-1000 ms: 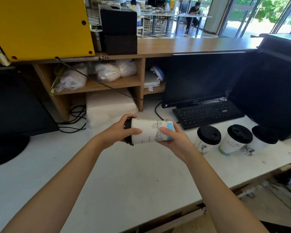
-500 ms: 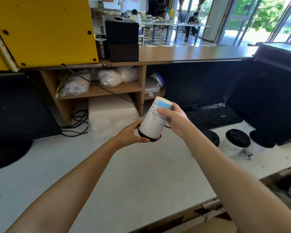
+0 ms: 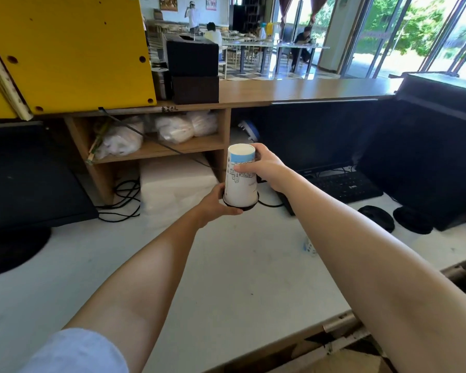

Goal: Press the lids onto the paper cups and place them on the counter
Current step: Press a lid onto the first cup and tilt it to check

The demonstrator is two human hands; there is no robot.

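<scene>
Paper cup is inverted, base up, with black lid at the bottom. It is held in the air above the white counter. Right hand grasps the cup wall. Left hand cradles the lid from below, fingers curled round it. Two other black lids sit near the keyboard.

Cup turned from sideways to inverted — lid now underneath.

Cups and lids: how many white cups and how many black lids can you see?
White cups: 2 (held cup, cup sliver, mostly hidden)
Black lids: 3 (held lid, left counter lid, right counter lid)
Total: 5
</scene>
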